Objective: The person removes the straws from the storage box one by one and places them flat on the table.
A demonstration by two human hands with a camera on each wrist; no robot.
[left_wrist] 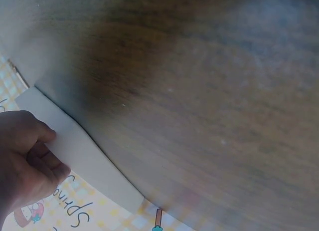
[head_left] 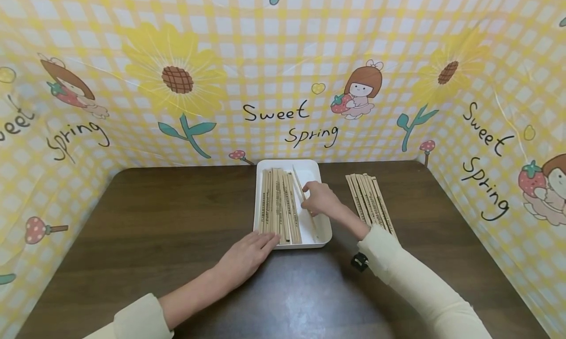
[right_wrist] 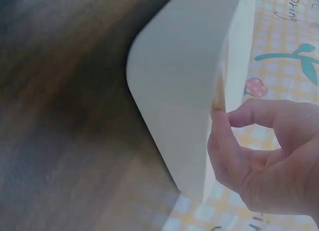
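A white rectangular tray (head_left: 325,237) holds a row of long paper-wrapped chopsticks (head_left: 276,206) along its left and middle part. My right hand (head_left: 322,199) is over the tray's right side. Between thumb and fingertips it pinches one slim wrapped chopstick packet (head_left: 314,226), slanted inside the tray; in the right wrist view only a sliver of it shows behind the tray wall. At the near left corner, my left hand (head_left: 247,255) holds the tray's edge, its thumb against the outer wall (left_wrist: 75,141) in the left wrist view.
More wrapped chopsticks (head_left: 369,201) lie side by side on the dark wooden table (head_left: 185,206), right of the tray, partly behind my right forearm. A yellow checked cloth (head_left: 274,59) stands as a wall at the back and both sides.
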